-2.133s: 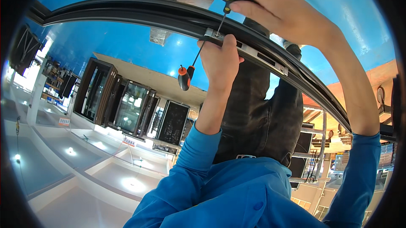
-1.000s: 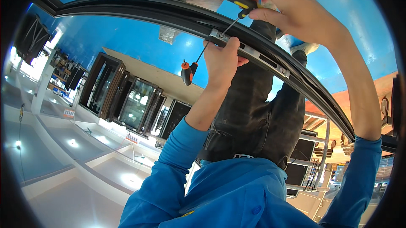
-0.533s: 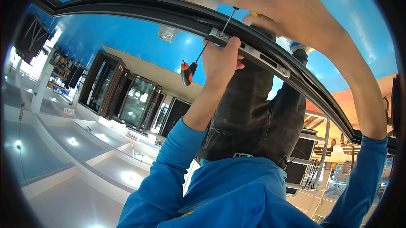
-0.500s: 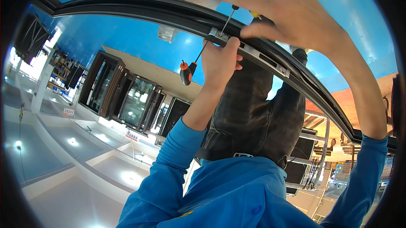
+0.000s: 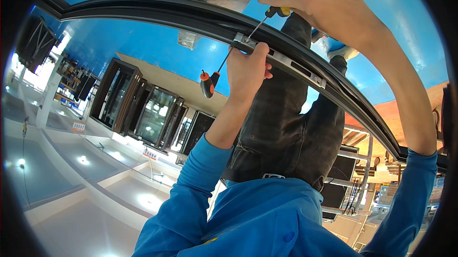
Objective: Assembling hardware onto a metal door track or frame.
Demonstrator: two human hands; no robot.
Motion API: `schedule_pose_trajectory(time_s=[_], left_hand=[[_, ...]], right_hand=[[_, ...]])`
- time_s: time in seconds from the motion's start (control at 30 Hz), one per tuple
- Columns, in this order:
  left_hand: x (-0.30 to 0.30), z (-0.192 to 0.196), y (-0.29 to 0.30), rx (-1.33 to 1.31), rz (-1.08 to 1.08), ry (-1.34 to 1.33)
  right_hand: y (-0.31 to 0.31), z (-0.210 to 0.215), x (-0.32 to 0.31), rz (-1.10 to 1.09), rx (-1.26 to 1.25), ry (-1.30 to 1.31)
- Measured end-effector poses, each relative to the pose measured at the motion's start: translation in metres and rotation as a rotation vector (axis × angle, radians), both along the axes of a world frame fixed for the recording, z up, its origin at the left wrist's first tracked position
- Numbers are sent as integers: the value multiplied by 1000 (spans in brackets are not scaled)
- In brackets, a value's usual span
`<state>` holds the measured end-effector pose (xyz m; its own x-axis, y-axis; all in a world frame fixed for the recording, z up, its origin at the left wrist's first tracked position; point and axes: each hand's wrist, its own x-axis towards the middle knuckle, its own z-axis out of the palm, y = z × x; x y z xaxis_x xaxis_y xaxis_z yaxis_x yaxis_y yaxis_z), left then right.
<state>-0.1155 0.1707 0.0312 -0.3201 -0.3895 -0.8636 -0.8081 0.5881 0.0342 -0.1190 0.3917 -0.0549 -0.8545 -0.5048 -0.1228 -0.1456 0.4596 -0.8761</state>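
A long black frame profile (image 5: 157,13) curves across the view, with a silver metal plate (image 5: 295,65) fixed on it. My left hand (image 5: 245,73) presses against the plate's left end, and a screwdriver with an orange and black handle (image 5: 207,84) sticks out from its fingers down to the left. My right hand (image 5: 329,6) grips a screwdriver with a yellow and black handle (image 5: 276,6). Its thin shaft slants down, the tip on the plate beside my left fingers. Both sleeves are blue.
Dark trousers (image 5: 286,133) and a blue shirt (image 5: 267,219) fill the lower middle. Several dark framed glass units (image 5: 143,109) stand at the left, over white panels with lamps (image 5: 81,159). A metal rack (image 5: 358,180) is at the right. The surface behind the profile is blue.
My right hand has climbed toward the upper edge with the yellow screwdriver, whose handle is now mostly covered by fingers. My left hand stays on the plate, the orange screwdriver still hanging from it.
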Motion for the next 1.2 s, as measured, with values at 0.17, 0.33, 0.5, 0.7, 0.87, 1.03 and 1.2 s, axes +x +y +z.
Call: schedule_pose_trajectory(time_s=[0.17,0.33,0.5,0.7,0.87,1.03,1.2], left_hand=[[-2,-4,0,9,82,-29],[-4,-6,2,56,142,-59],[-1,-7,-6,86,172,-40],[3,-7,-9,175,179,5],[6,-6,-8,183,212,31],[7,-7,-3,160,214,52],[9,-8,-9,172,212,78]], right_hand=[[-1,18,-1,39,-4,-245],[-15,-11,11,-172,-499,195],[-30,-11,19,-420,-419,-34],[-13,10,-9,-284,-431,16],[3,35,-13,-156,-488,-614],[3,14,11,-166,-642,-253],[-10,5,5,-215,-243,0]])
